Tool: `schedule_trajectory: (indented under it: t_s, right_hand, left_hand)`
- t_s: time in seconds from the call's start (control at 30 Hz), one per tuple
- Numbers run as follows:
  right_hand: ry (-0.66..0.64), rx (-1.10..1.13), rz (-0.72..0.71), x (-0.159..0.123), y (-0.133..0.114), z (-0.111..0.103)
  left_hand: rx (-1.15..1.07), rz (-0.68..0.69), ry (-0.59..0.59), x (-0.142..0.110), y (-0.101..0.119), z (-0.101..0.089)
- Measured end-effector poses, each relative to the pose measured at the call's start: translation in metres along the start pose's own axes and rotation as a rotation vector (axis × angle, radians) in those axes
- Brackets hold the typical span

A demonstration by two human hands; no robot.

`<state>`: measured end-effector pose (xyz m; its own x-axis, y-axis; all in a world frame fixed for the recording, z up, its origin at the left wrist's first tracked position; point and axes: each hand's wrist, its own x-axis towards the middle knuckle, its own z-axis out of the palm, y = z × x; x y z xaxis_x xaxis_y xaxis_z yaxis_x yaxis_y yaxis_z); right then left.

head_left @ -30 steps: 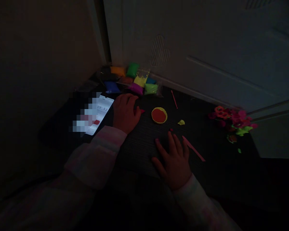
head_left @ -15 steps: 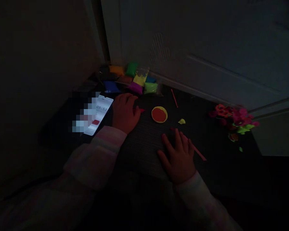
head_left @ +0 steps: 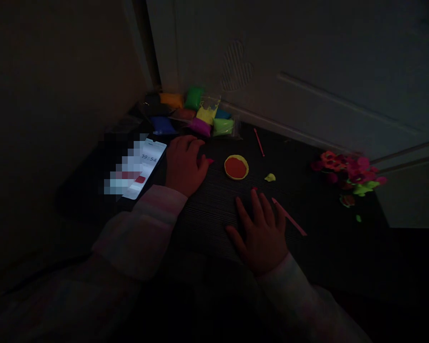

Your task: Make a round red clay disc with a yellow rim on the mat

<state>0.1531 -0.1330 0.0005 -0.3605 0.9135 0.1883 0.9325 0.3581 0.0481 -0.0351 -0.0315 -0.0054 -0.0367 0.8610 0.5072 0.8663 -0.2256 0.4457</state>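
Observation:
The scene is very dark. My left hand (head_left: 184, 164) rests on a dark ribbed board (head_left: 214, 209), fingers curled with the knuckles up, next to a lit phone (head_left: 145, 166). Flat on the board lies my right hand (head_left: 262, 231), fingers spread, holding nothing. In front of both hands sits a round red clay disc with a yellow rim (head_left: 236, 167). A small yellow clay scrap (head_left: 270, 177) lies right of the disc. A thin pink stick (head_left: 289, 217) lies just right of my right fingers, apart from them.
Several coloured clay packets (head_left: 196, 114) are piled at the back by a white door (head_left: 307, 71). A second pink stick (head_left: 259, 142) lies beyond the disc. A cluster of pink, red and green clay flowers (head_left: 346, 176) sits at the right.
My right hand slid slightly right, then back left over the board, fingers still spread. The phone timer ticked from 09:53 to 09:54. My left hand stayed put.

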Motion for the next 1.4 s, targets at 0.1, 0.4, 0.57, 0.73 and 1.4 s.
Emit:
schedule_trajectory:
  t_s: [0.1,0.4,0.57,0.73,1.4]
  right_hand:
    - [-0.007,0.003,-0.01,0.001,0.001,0.0]
    - [-0.027,0.014,0.003,-0.001,0.002,0.001]
    - [-0.022,0.031,0.018,-0.004,0.002,0.004]
    - [0.008,0.067,0.011,-0.009,0.007,0.005]
    - [-0.077,1.118,0.088,-0.02,0.016,-0.015]
  left_hand:
    - [0.003,-0.003,-0.002,0.0,0.0,0.0]
    - [0.015,0.007,0.008,0.001,0.0,0.001]
    - [0.012,0.01,0.014,0.0,-0.001,0.001]
    - [0.025,0.015,0.037,0.001,-0.003,0.001]
    - [-0.698,0.094,-0.375,-0.031,0.063,-0.034]
